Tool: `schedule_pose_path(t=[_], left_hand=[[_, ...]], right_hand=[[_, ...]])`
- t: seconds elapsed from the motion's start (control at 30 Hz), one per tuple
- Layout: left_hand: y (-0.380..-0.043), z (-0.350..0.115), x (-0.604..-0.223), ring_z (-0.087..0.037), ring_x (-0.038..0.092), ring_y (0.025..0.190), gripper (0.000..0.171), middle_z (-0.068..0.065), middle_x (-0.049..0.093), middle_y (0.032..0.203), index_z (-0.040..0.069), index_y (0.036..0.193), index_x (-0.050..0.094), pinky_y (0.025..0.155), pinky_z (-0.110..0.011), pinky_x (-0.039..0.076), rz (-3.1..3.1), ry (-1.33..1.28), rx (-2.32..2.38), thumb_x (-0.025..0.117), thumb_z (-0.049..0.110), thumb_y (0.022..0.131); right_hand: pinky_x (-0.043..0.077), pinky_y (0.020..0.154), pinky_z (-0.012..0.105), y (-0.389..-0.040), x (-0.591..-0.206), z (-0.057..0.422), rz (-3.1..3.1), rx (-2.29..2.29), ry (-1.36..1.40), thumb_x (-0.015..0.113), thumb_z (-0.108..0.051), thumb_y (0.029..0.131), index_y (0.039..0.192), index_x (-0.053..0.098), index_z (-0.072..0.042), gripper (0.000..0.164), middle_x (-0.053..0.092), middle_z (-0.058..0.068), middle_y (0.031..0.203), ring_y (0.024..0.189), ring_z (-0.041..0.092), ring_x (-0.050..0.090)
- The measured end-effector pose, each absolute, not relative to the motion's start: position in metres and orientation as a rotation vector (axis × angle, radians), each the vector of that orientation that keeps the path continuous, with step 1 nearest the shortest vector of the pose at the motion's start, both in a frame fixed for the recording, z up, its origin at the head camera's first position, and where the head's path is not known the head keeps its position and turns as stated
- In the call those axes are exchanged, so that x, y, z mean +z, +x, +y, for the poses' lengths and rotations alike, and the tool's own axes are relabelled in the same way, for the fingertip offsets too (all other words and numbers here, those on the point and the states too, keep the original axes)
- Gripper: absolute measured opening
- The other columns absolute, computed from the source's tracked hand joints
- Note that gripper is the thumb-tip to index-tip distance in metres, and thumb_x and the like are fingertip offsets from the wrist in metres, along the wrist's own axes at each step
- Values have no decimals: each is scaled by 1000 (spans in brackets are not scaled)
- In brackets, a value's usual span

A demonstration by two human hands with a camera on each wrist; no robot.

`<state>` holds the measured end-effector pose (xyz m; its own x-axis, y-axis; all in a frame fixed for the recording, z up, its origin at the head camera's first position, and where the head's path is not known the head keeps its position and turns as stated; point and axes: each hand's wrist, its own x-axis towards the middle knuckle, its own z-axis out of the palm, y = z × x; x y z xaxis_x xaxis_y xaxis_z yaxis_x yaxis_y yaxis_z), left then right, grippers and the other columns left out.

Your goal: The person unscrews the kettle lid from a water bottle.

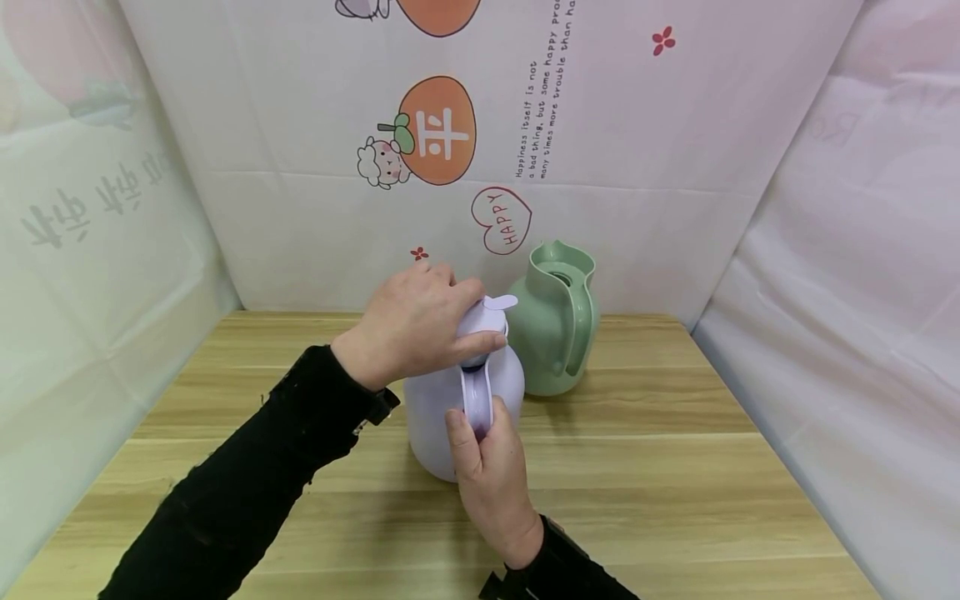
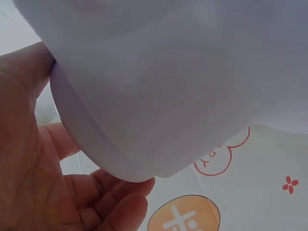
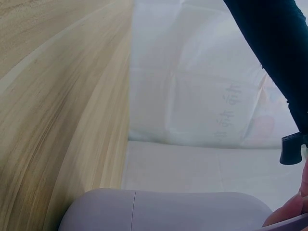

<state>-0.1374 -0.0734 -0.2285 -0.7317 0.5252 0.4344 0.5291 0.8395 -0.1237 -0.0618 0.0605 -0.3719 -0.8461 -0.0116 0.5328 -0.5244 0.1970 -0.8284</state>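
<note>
A lavender thermos jug (image 1: 431, 425) stands on the wooden table. My left hand (image 1: 416, 325) grips its lid (image 1: 480, 321) from above, thumb along the near side and fingers over the far side. In the left wrist view the fingers of the left hand (image 2: 72, 192) curl about the lid's rim (image 2: 96, 139). My right hand (image 1: 495, 483) holds the jug's handle (image 1: 477, 400), its thumb lying on the left side. The right wrist view shows the jug's body (image 3: 163, 211) along the bottom, with part of the left hand (image 3: 291, 211) at the right edge; the right hand is out of that view.
Behind and to the right stands a green jug (image 1: 543, 350) with its spout up and its handle (image 1: 579, 325) towards me. White printed cloth (image 1: 622, 150) rises at the back and both sides of the wooden table (image 1: 660, 483).
</note>
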Motion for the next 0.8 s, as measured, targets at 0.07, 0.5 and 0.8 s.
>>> schedule_pose_path(t=[0.07, 0.5, 0.8], left_hand=[[-137, -73, -228, -23, 52, 69, 56, -4, 58, 78, 15, 103, 71, 62, -35, 45, -2559, -775, -8, 63, 69, 92], [-132, -75, -224, -23, 52, 72, 55, -4, 54, 75, 14, 95, 69, 63, -36, 45, -2607, -774, -7, 62, 68, 93], [-128, -76, -224, -24, 50, 67, 58, -5, 50, 68, 10, 82, 65, 61, -37, 44, -2565, -784, 0, 65, 67, 92]], right_hand=[[48, 62, 27, -62, -372, 61, -2070, 1691, 502, 60, -18, 105, 105, 56, -5, 13, 49, -5, 80, 73, 10, 53], [48, 64, 27, -63, -372, 61, -2075, 1693, 506, 60, -18, 106, 106, 56, -5, 14, 50, -4, 83, 77, 11, 55], [49, 64, 28, -63, -373, 61, -2068, 1695, 508, 60, -18, 106, 107, 57, -5, 14, 52, -3, 84, 78, 12, 56]])
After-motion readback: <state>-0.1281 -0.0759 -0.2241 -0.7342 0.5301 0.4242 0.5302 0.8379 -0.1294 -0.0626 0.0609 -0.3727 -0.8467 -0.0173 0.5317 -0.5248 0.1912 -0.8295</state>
